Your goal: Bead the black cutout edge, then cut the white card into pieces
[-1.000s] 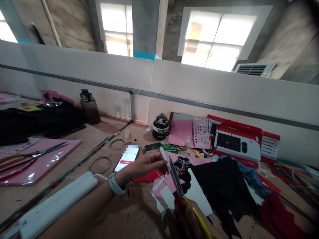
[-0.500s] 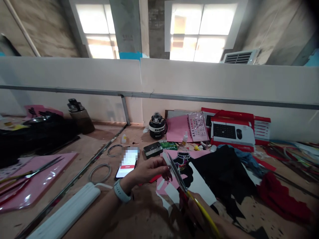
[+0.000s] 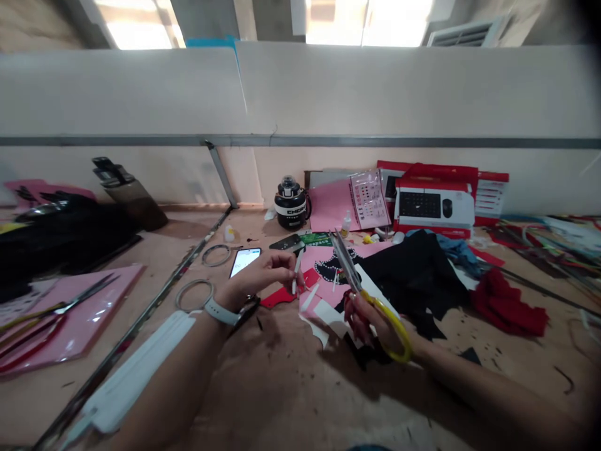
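My left hand (image 3: 270,275) wears a watch with a pale strap and pinches a thin white strip (image 3: 297,270) between thumb and fingers. In my right hand (image 3: 369,318) is a pair of scissors (image 3: 347,262) with a yellow handle, blades pointing up and away, close together and apart from the strip. Beneath them lies a pink sheet (image 3: 307,258) bearing white scraps (image 3: 328,311) and a black piece edged with small pale beads (image 3: 323,272). A red piece (image 3: 286,295) lies below my left fingers. Black fabric (image 3: 413,269) spreads to the right.
A lit phone (image 3: 244,258), metal rings (image 3: 193,294) and a long white power strip (image 3: 136,369) lie leftward. Another pair of scissors (image 3: 61,308) rests on a pink packet. A black bottle (image 3: 290,207), keyboard box (image 3: 434,207) and red cloth (image 3: 507,304) stand or lie around.
The view has tilted down. The scissors have come away from the white piece, and my hands are farther apart. My left hand now holds a narrow strip upright.
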Demonstrator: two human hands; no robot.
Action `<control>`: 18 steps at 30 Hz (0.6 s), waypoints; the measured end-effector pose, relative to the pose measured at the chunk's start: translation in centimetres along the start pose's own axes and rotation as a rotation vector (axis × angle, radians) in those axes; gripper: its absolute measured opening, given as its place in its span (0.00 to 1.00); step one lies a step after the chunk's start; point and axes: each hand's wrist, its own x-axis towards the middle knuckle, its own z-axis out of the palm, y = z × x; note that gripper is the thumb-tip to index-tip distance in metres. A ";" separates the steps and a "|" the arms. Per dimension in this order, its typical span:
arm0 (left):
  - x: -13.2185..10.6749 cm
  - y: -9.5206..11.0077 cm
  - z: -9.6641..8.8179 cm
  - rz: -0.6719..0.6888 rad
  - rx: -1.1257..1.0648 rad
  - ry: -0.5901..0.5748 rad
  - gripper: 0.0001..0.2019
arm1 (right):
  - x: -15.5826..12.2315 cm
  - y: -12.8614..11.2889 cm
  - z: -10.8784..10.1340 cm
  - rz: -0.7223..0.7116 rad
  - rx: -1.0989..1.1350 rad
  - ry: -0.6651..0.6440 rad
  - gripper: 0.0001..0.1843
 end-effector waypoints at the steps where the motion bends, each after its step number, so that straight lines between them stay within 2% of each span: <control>1: 0.1 -0.3 -0.3 -0.015 0.009 -0.020 0.08 | 0.1 -0.4 -0.4 -0.001 -0.056 0.016 0.27; 4: 0.6 -1.5 -0.3 -0.085 0.019 -0.121 0.08 | 0.6 -1.5 -1.4 0.059 -0.205 0.086 0.24; 6: 1.1 -2.5 0.3 -0.167 0.047 -0.164 0.07 | 0.8 -2.1 -1.8 0.064 -0.247 0.101 0.23; 9: 2.1 -3.7 2.1 -0.248 0.275 -0.175 0.04 | 0.9 -2.6 -2.1 0.009 -0.277 0.085 0.23; 12: 2.8 -4.3 4.0 -0.245 0.488 -0.184 0.04 | 1.0 -2.4 -2.4 0.009 -0.288 0.076 0.24; 15: 3.2 -4.8 5.3 -0.222 0.516 -0.186 0.04 | 1.2 -2.0 -2.7 0.003 -0.283 0.054 0.24; 18: 3.3 -5.5 5.9 -0.252 0.404 -0.201 0.06 | 1.3 -1.6 -2.9 -0.014 -0.282 0.032 0.24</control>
